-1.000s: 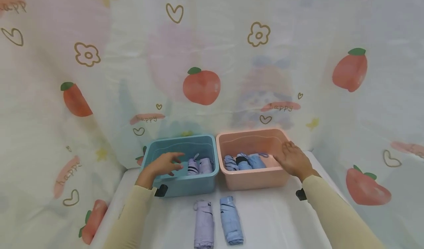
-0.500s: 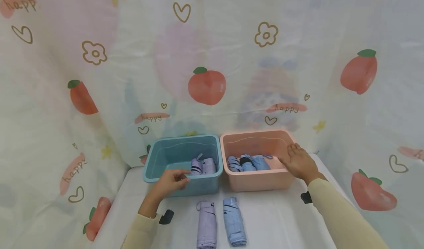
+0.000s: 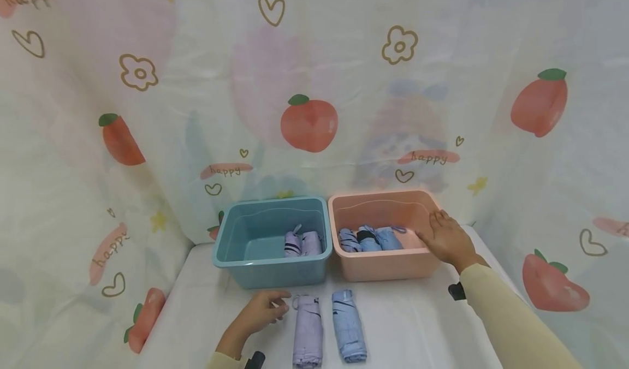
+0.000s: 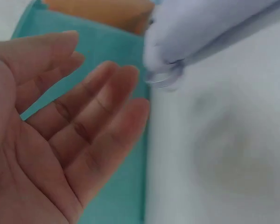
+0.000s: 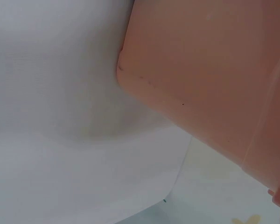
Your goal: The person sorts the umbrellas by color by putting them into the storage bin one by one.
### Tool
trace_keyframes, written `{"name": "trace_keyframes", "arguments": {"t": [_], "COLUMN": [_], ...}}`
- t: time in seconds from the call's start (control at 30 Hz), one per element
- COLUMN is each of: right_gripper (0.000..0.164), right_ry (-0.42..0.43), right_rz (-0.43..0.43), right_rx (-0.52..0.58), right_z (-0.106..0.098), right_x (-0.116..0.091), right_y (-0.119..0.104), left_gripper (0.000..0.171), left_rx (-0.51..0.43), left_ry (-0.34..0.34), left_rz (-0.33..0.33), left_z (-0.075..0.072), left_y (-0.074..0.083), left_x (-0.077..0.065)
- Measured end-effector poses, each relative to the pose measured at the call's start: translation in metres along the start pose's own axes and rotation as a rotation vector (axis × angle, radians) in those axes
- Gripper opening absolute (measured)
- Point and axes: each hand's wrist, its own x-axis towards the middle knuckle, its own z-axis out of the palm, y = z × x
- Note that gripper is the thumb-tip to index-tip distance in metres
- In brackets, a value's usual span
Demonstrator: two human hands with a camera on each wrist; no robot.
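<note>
My left hand (image 3: 262,313) is over the table in front of the blue-green bin, fingers loosely bent and holding nothing. Close to its fingertips lies a folded lilac umbrella (image 3: 308,333) with a wrist loop; in the left wrist view the lilac umbrella (image 4: 196,35) is just beyond the fingers. A folded light blue umbrella (image 3: 349,328) lies to its right. With straight fingers, my right hand (image 3: 449,239) rests on the right rim of the pink bin (image 3: 388,265). The right wrist view shows mostly the outer wall of the pink bin (image 5: 200,70).
Two lilac umbrellas (image 3: 310,243) lie at the right inside the blue-green bin (image 3: 275,275). Several blue umbrellas (image 3: 369,239) are in the pink bin beside it. Both bins stand on a white-covered table (image 3: 403,325) against a patterned curtain (image 3: 314,41).
My left hand has drawn back from over the blue-green bin toward the lilac umbrella on the table. The right hand has stayed on the pink bin's rim. The view has shifted slightly.
</note>
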Motion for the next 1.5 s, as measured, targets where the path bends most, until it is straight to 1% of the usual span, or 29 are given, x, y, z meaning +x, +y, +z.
{"name": "trace_keyframes", "arguments": {"t": [0.13, 0.2, 0.27, 0.33, 0.47, 0.57, 0.63, 0.67, 0.77, 0.83, 0.93, 1.0, 1.07, 1.2, 1.33, 1.5], "right_gripper": [0.095, 0.095, 0.095, 0.095, 0.097, 0.097, 0.095, 0.095, 0.093, 0.091, 0.089, 0.090, 0.091, 0.093, 0.093, 0.092], "right_ry": [-0.001, -0.003, -0.003, -0.003, -0.001, 0.001, 0.001, 0.000, -0.006, -0.006, 0.000, 0.004, 0.007, 0.008, 0.009, 0.013], "right_rz": [0.016, 0.019, 0.019, 0.017, 0.029, 0.025, 0.017, 0.014, 0.007, 0.002, -0.008, -0.011, -0.008, 0.003, 0.013, 0.014], "right_rx": [0.002, 0.005, 0.009, 0.013, 0.020, 0.025, 0.026, 0.024, 0.018, 0.019, 0.017, 0.017, 0.015, 0.016, 0.013, 0.011], "right_z": [-0.002, -0.003, -0.003, -0.002, 0.001, 0.003, 0.003, 0.003, 0.002, 0.001, 0.000, 0.000, -0.001, -0.001, 0.000, 0.001], "right_x": [0.000, 0.000, 0.000, 0.000, 0.000, 0.000, 0.000, 0.000, 0.000, -0.001, -0.001, -0.001, -0.001, -0.001, 0.000, 0.001], "right_y": [0.000, -0.001, -0.001, -0.002, -0.002, -0.002, -0.003, -0.004, -0.005, -0.005, -0.003, -0.001, 0.000, 0.000, 0.000, 0.000], "left_gripper": [0.037, 0.036, 0.037, 0.039, 0.042, 0.043, 0.045, 0.046, 0.047, 0.047, 0.048, 0.050, 0.051, 0.052, 0.055, 0.057], "left_rx": [0.018, 0.065, 0.090, 0.082, 0.053, 0.090, 0.125, 0.134, 0.178, 0.206, 0.211, 0.198, 0.170, 0.112, 0.066, 0.045], "left_ry": [-0.040, -0.060, -0.081, -0.101, -0.128, -0.130, -0.117, -0.110, -0.070, -0.027, 0.052, 0.098, 0.126, 0.135, 0.138, 0.146], "left_rz": [-0.047, -0.041, -0.045, -0.048, -0.074, -0.091, -0.102, -0.121, -0.148, -0.145, -0.117, -0.098, -0.096, -0.112, -0.084, -0.048], "left_z": [0.018, 0.025, 0.031, 0.037, 0.048, 0.056, 0.062, 0.065, 0.075, 0.081, 0.089, 0.092, 0.094, 0.093, 0.090, 0.086], "left_y": [-0.006, -0.009, -0.011, -0.013, -0.015, -0.015, -0.014, -0.013, -0.010, -0.008, -0.007, -0.006, -0.003, 0.001, 0.003, 0.001], "left_x": [-0.003, -0.005, -0.008, -0.010, -0.011, -0.010, -0.009, -0.008, -0.006, -0.005, -0.003, -0.002, -0.001, 0.000, -0.003, -0.008]}}
